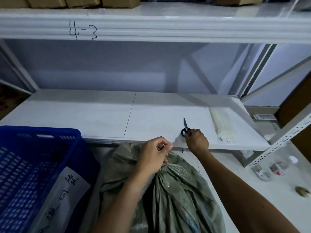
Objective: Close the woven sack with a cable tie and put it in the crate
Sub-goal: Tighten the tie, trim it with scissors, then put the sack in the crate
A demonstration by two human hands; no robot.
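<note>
Head view: left hand pinches the sack neck; right hand curls onto scissors on the shelf; blue crate stands left.

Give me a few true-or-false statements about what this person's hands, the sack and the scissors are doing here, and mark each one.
1. The right hand is at the handles of the scissors on the shelf. True.
2. The sack already sits inside the blue crate. False: it stands beside the crate, to its right.
3. The left hand is at the gathered neck of the sack, pinching something thin. True.
4. The scissors' blades point toward the person. False: they point away, toward the back of the shelf.
5. The shelf beam above is marked "4-3". True.
</note>
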